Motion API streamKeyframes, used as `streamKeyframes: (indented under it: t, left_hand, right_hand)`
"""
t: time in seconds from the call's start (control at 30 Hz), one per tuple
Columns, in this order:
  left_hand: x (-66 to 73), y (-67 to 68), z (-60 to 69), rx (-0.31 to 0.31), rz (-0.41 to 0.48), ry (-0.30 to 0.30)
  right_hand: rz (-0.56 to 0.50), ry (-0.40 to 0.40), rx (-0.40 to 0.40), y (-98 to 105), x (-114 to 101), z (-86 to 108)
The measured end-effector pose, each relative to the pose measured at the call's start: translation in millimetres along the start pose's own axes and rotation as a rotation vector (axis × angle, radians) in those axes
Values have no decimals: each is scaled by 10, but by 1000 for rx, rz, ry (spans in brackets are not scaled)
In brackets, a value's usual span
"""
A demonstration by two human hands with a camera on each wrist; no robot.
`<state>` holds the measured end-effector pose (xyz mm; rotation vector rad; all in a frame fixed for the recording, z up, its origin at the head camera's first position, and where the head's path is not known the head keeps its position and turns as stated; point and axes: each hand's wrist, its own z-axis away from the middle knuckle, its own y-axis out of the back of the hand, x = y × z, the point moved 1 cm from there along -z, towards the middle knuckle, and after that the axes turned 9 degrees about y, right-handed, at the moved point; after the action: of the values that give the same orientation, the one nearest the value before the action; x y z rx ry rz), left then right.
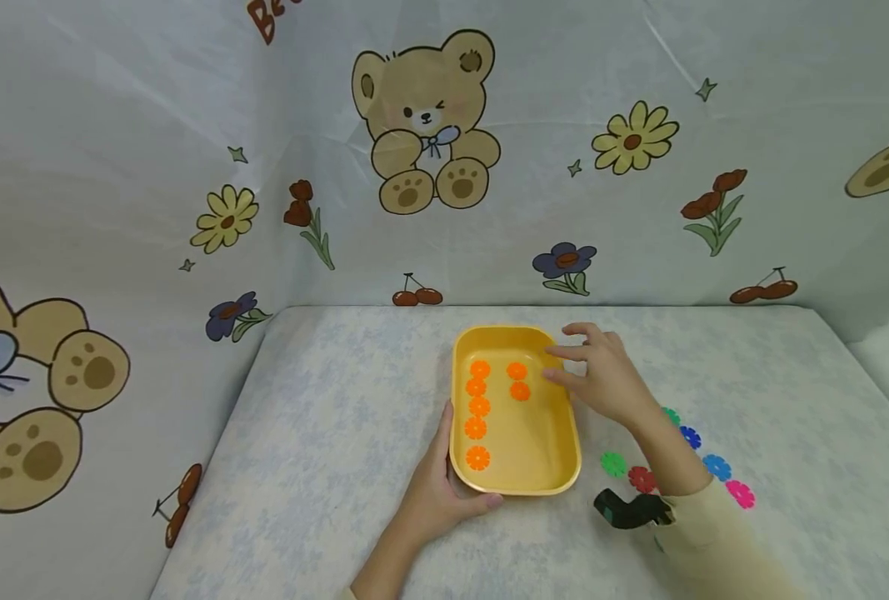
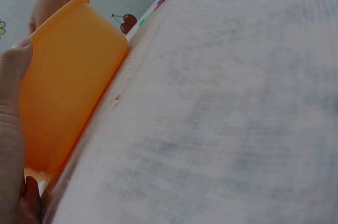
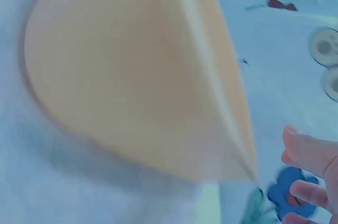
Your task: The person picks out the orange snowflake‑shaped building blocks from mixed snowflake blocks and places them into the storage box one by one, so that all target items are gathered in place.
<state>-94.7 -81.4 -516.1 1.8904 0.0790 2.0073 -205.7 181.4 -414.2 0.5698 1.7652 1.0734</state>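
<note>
A yellow plastic tray (image 1: 537,450) stands on the table with several orange flower-shaped discs (image 1: 477,407) in it. Most of these form a column along its left side; two others lie near the top middle. My left hand (image 1: 432,487) holds the tray by its near left corner, thumb along the front and fingers up the left side. In the left wrist view the thumb (image 2: 18,63) lies against the orange-looking wall. Above the tray's far right rim is my right hand (image 1: 601,375), its fingers spread and nothing seen between them.
Loose flower-shaped discs lie right of the tray, among them a green disc (image 1: 612,464), a red disc (image 1: 642,479), a blue disc (image 1: 717,467) and a pink disc (image 1: 740,494). A black curved object (image 1: 627,508) is at the right wrist. A printed cloth (image 1: 519,242) hangs behind the table.
</note>
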Motion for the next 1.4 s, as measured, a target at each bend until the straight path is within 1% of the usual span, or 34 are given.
streamKeyframes:
  t: [0.07,0.13,0.23,0.33,0.4,0.47,0.57,0.63,0.7,0.77,0.9,1.03,1.13,1.23,1.4]
  left_hand:
    - [3,8,0,4,4,5]
    - [1,13,0,8,4,5]
    - [7,18,2,10,11,2]
    - [12,20,4,12,3,-5]
    - [15,22,5,12,2,-5]
    - [15,24,6,14,1,-7]
    - [12,28,5,17,2,-4]
    - [13,29,6,20,-4,-8]
    - [14,29,6,18,-2,-7]
    - [19,26,7,12,5,-12]
    - [22,18,3,2,24,-10]
    - [13,13,-4,3,27,-12]
    - [6,11,-3,7,16,-16]
    - [2,9,1,10,7,-13]
    - [11,5,1,8,11,-9]
  right_hand:
    - [-15,-6,45,125,72,90]
    - [-32,-35,58,239,154,201]
    - [-18,-104,47,361,285,401]
    - [14,-155,17,413,425,625]
    - [18,-176,-23,416,520,775]
    - [3,-196,-84,398,609,912]
    - [-57,-245,-198,345,723,1099]
    - [-100,-298,-270,298,783,1203]
    - [-133,-332,-322,253,829,1294]
    - [-154,-337,-346,213,860,1365]
    - [-151,-325,-341,164,897,1450]
    - [-115,-325,-302,132,933,1487]
    - [-79,-296,-273,116,957,1512]
    - [-49,-283,-266,112,971,1544]
    - [-44,-266,-253,103,990,1602]
